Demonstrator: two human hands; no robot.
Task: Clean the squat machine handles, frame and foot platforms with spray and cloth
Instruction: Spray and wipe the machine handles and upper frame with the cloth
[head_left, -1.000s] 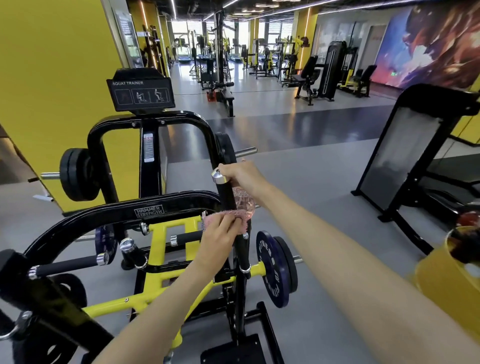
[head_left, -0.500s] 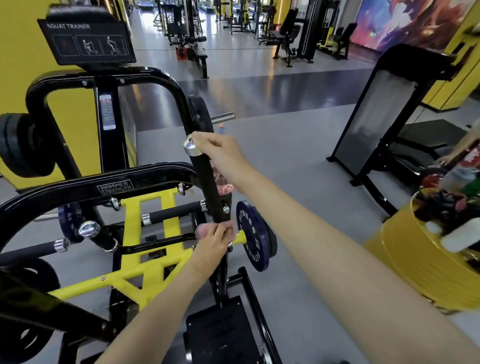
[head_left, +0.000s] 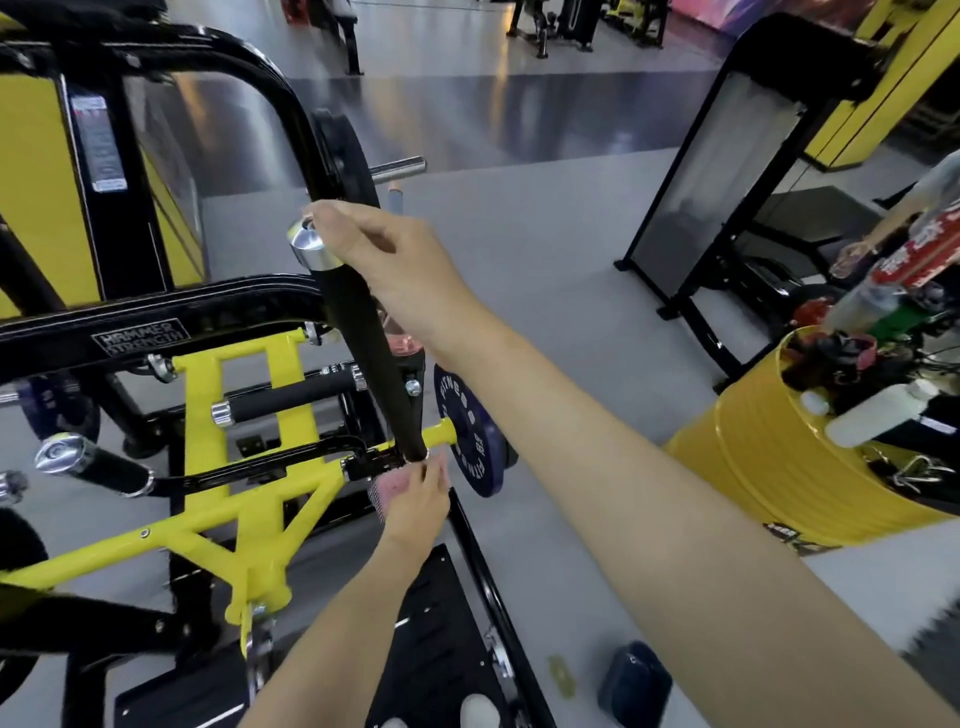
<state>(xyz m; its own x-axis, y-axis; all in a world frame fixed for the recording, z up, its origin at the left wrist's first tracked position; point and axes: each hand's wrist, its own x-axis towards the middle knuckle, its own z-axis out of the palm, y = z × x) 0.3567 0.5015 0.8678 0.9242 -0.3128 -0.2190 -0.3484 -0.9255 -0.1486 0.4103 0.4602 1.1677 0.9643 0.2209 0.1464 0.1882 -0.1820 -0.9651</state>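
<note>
- Down the grip goes the cloth: the left hand (head_left: 415, 501), at mid-handle a second ago, now sits at the foot of the upright handle (head_left: 363, 353), where it meets the yellow frame (head_left: 249, 457).
- Left-hand fingers are curled, pinching the pink cloth (head_left: 387, 486) against the handle's base. The right hand (head_left: 384, 260) is wrapped round the top, just under the chrome cap (head_left: 306, 244), steadying it.
- A pinkish translucent shape (head_left: 402, 343) shows below the right palm. It may be the spray bottle, but that cannot be confirmed.
- Handle wiping appears to be the step in hand, with the stroke at its bottom end. The next move likely calls for a return stroke upward or a shift onto the frame, cloth kept tight round the tube.
- The grip is matt black, cylindrical and foam-like; the cap is polished metal; the frame is glossy painted tubing. The black foot platform (head_left: 447, 623) lies flat below.
</note>
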